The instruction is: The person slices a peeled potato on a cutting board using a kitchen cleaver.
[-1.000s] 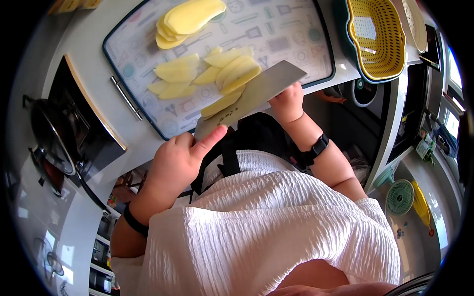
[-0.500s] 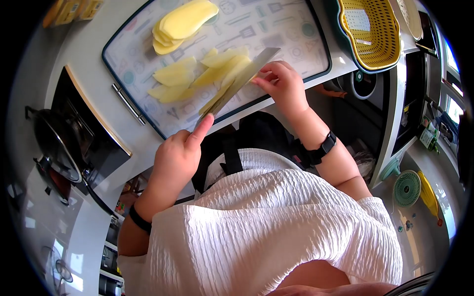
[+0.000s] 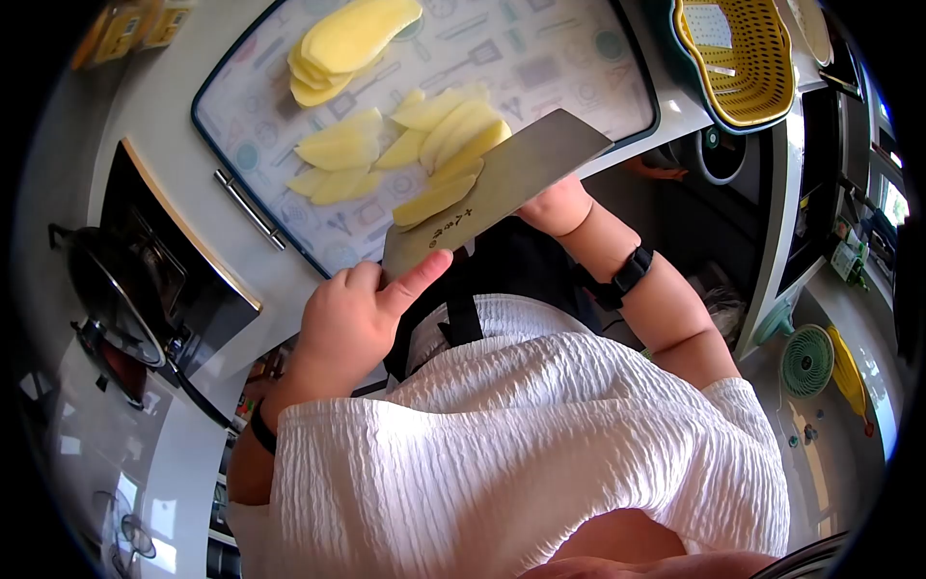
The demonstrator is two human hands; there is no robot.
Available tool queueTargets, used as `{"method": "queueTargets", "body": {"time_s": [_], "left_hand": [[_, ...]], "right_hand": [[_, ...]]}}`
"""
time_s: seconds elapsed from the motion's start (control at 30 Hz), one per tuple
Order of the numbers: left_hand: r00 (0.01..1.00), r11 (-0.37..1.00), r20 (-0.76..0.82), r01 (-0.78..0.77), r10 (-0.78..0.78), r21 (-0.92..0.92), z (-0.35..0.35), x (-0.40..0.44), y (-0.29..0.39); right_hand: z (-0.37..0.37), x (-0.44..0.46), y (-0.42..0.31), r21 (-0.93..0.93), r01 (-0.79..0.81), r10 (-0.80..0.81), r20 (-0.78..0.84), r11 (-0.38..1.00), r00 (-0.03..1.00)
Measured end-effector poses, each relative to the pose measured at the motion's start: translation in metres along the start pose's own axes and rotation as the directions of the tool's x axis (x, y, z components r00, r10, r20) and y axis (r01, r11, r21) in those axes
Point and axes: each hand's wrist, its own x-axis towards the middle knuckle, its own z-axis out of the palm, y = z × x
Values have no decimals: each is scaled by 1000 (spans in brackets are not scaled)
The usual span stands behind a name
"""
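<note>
My left hand [image 3: 352, 314] is closed round the handle end of a broad cleaver [image 3: 511, 183], its thumb stretched along the blade. The blade is tilted so its flat face with dark characters shows. Two potato slices [image 3: 436, 201] lie against the blade's upper edge. My right hand [image 3: 557, 205] is behind the blade's far end; its fingers are hidden. More thin potato slices [image 3: 340, 140] lie spread on the patterned cutting board [image 3: 564, 63]. A stack of larger potato slices [image 3: 352, 39] sits at the board's far left.
A yellow colander basket [image 3: 748, 68] nested in a dark green bowl stands right of the board. On the left are a black hob [image 3: 159, 251] and a lidded pan [image 3: 111, 289]. A green fan [image 3: 806, 360] stands at the far right.
The cleaver has turned from nearly edge-on to showing its flat face and shifted right, toward my body. My right hand has moved down behind it, its fingers going out of sight.
</note>
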Motion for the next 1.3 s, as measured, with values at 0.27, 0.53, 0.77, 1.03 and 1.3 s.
{"method": "queueTargets", "body": {"time_s": [0.27,0.53,0.77,1.03,1.3], "left_hand": [[997,999,-80,-19,21,28,8,-4,1],[996,1000,-84,-8,10,24,6,-4,2],[997,1000,-72,-14,14,-4,0,2,1],[1000,1000,-19,-2,1,-13,-1,25,3],[998,999,-49,-30,30,11,16,48,-8]], "right_hand": [[3,1,0,12,-21,21,-12,1000,1000],[2,1,0,-116,88,-92,-31,989,995],[0,4,0,-163,158,-171,-68,974,983],[-7,12,-4,-170,220,-242,-119,961,963],[-6,17,-6,-187,223,-257,-184,957,949]]}}
